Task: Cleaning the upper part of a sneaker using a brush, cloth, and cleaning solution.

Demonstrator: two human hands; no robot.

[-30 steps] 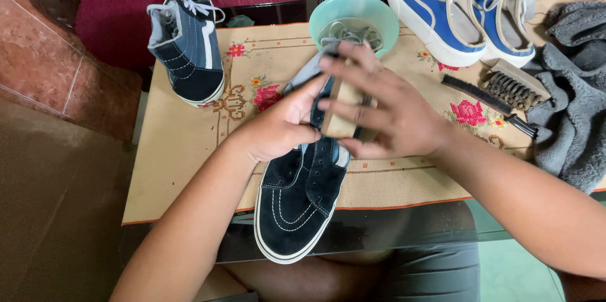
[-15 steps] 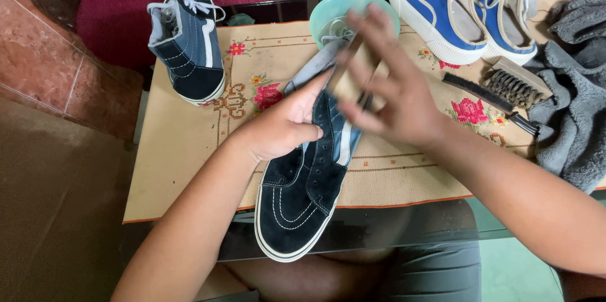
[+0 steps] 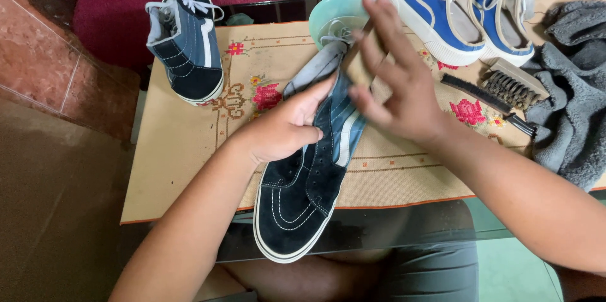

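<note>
A: At centre frame, on the embroidered mat, the dark shoe lies with its long axis running from the toe at 7 o'clock to the ankle collar at 1 o'clock. How do the hands sit on it?

B: Left to right: the left hand clasps the shoe's mid-section, thumb over the eyelet area and fingers curled round the side. The right hand lies at 2 o'clock from it, fingers closed over a tan wooden brush pressed at the collar end.

A: Which hand is nearer the collar?

B: The right; the collar lies directly beneath its grip, while the toe points away toward 7 o'clock, past the mat's near edge.

A: And beyond the brush?

B: A pale green bowl sits at 12 o'clock, just beside the right fingertips.
</note>
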